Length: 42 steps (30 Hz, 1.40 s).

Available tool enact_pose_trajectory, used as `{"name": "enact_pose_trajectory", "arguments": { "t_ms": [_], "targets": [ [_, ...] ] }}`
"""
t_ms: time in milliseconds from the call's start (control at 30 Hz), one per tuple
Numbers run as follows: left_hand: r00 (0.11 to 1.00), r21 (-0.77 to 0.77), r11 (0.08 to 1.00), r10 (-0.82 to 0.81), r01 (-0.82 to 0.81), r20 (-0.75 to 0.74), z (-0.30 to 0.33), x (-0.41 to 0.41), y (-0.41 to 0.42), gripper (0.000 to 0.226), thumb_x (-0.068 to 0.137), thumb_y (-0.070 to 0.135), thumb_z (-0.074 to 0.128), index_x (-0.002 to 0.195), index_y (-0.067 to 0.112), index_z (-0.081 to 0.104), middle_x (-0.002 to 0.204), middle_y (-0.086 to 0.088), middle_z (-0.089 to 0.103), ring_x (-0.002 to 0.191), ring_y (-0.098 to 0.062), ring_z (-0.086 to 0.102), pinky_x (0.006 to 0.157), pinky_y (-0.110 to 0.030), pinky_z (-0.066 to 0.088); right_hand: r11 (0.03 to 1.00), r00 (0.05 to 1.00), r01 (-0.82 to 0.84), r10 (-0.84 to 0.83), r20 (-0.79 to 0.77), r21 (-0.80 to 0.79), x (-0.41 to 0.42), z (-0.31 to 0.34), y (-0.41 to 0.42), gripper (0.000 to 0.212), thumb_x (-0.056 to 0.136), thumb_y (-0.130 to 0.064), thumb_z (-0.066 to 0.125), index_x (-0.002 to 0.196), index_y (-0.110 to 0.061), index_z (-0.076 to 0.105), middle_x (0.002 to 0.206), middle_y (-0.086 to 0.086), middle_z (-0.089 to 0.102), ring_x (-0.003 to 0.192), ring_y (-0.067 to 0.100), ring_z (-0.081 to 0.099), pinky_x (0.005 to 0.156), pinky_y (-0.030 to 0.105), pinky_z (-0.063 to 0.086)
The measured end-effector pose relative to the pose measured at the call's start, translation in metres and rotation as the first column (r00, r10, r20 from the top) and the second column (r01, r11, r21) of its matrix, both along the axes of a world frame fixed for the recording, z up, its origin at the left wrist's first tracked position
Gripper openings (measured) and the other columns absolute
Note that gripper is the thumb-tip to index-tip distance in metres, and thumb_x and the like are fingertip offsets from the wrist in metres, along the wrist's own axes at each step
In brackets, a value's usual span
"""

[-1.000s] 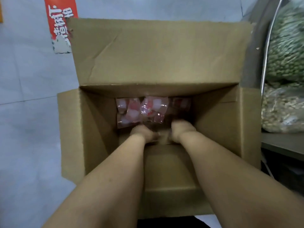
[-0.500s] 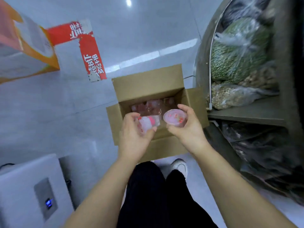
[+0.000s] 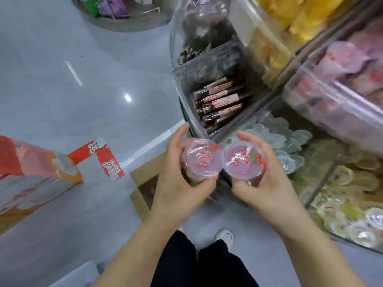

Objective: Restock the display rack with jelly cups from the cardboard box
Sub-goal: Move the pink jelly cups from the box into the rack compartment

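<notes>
My left hand [image 3: 176, 183] grips a pink jelly cup [image 3: 202, 158] with a clear lid and red print, lid facing up. A second pink jelly cup [image 3: 243, 160] of the same kind sits in my right hand [image 3: 267, 183], fingers curled round it. The two cups touch side by side at chest height, beside the display rack [image 3: 323, 112] on the right. Below and behind my left hand, the open cardboard box [image 3: 143, 183] stands on the floor, mostly hidden by the hand. Clear bins on the rack hold pale jelly cups [image 3: 277, 139] just right of my right hand.
The rack's clear bins hold dark wrapped bars [image 3: 219, 104], pink packets [image 3: 348, 65], yellow snacks [image 3: 290, 19] and yellow-lidded cups [image 3: 352, 204]. An orange carton [image 3: 31, 179] stands at the left on the grey tiled floor [image 3: 83, 79]. Red floor tape [image 3: 103, 158] lies near the box. My legs and shoe [image 3: 224, 237] are below.
Both hands came up out of the box, each holding a jelly cup, and rose toward the rack. The view swung up and right from the box to the rack's bins.
</notes>
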<state>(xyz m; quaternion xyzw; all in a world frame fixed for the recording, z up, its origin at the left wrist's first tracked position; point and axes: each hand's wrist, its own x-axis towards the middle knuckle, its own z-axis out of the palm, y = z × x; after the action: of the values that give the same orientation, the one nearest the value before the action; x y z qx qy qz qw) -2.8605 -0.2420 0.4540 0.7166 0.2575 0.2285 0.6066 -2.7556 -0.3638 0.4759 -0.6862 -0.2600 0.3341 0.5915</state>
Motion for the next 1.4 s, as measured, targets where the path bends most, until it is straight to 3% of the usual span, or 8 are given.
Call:
{"name": "enact_pose_trajectory", "arguments": {
  "t_ms": [267,400,500,600,767,933,1100,1400],
  "targets": [
    [0.944,0.009,0.962,-0.269,0.272,0.191,0.07,0.088,-0.097,0.071,0.067,0.003,0.065,0.123,0.041,0.041,0.104,0.019,0.061,0.098,-0.002,0.06,0.083,-0.011,0.044,0.961,0.953,0.26,-0.27,0.134,0.09,0.046,0.076,-0.115,0.048,0.068,-0.002,0.065,0.105,-0.029,0.053,0.092,-0.017,0.065,0.083,-0.002,0.061,0.072,0.009,0.046],
    [0.923,0.058,0.939,-0.345,0.34,0.17,0.091,0.128,-0.119,0.056,0.062,0.012,0.073,0.107,0.028,0.044,0.096,0.011,0.059,0.086,0.007,0.058,0.076,-0.006,0.042,0.906,0.889,0.411,-0.422,0.179,0.096,0.074,0.09,-0.142,0.049,0.062,-0.017,0.076,0.099,-0.03,0.048,0.088,-0.021,0.06,0.079,-0.006,0.057,0.069,0.009,0.045],
    [0.875,0.178,0.88,-0.464,0.44,0.135,0.105,0.154,-0.11,0.049,0.064,0.023,0.079,0.104,0.029,0.052,0.104,0.009,0.058,0.099,0.004,0.056,0.084,-0.007,0.04,0.867,0.829,0.494,-0.493,0.265,0.067,0.101,0.097,-0.148,0.055,0.061,-0.024,0.08,0.102,-0.034,0.045,0.099,-0.016,0.055,0.085,-0.012,0.051,0.073,0.004,0.041],
    [0.853,0.401,0.785,-0.522,0.471,0.019,0.114,0.186,-0.093,0.055,0.062,0.039,0.082,0.109,0.036,0.054,0.111,0.015,0.054,0.111,0.001,0.049,0.095,-0.01,0.034,0.843,0.797,0.538,-0.505,0.331,-0.009,0.132,0.096,-0.144,0.061,0.065,-0.027,0.082,0.112,-0.037,0.045,0.108,-0.028,0.05,0.098,-0.019,0.047,0.081,-0.002,0.037],
    [0.787,0.52,0.637,-0.604,0.57,-0.123,0.117,0.237,-0.062,0.058,0.064,0.026,0.074,0.118,0.022,0.053,0.113,0.018,0.054,0.11,-0.003,0.051,0.095,-0.014,0.039,0.748,0.722,0.644,-0.525,0.451,-0.161,0.166,0.084,-0.119,0.057,0.063,-0.033,0.083,0.11,-0.028,0.05,0.104,-0.02,0.052,0.1,-0.002,0.047,0.072,0.003,0.035],
    [0.581,0.574,0.309,-0.72,0.758,-0.38,0.116,0.272,-0.03,0.062,0.061,0.027,0.064,0.121,0.017,0.053,0.115,0.008,0.046,0.11,-0.001,0.045,0.095,-0.007,0.031,0.649,0.653,0.684,-0.34,0.676,-0.334,0.175,0.068,-0.094,0.063,0.063,-0.039,0.08,0.112,-0.017,0.048,0.113,0.0,0.049,0.102,0.017,0.051,0.074,0.022,0.034],
    [0.469,0.644,-0.007,-0.679,0.765,-0.565,0.105,0.298,-0.019,0.061,0.063,0.02,0.073,0.122,0.023,0.058,0.114,0.001,0.05,0.105,-0.016,0.038,0.098,-0.031,0.034,0.475,0.593,0.743,-0.143,0.792,-0.471,0.176,0.064,-0.077,0.064,0.066,-0.053,0.074,0.11,-0.018,0.043,0.111,0.002,0.045,0.09,0.028,0.06,0.063,0.035,0.044],
    [0.431,0.696,-0.125,-0.705,0.707,-0.564,0.098,0.302,-0.016,0.062,0.067,0.008,0.072,0.126,0.018,0.055,0.121,-0.004,0.051,0.109,-0.024,0.047,0.09,-0.043,0.045,0.55,0.767,0.599,-0.187,0.613,-0.582,0.176,0.071,-0.09,0.078,0.065,-0.039,0.08,0.128,-0.027,0.036,0.121,0.001,0.044,0.101,0.029,0.058,0.077,0.033,0.044]
  ]
}}
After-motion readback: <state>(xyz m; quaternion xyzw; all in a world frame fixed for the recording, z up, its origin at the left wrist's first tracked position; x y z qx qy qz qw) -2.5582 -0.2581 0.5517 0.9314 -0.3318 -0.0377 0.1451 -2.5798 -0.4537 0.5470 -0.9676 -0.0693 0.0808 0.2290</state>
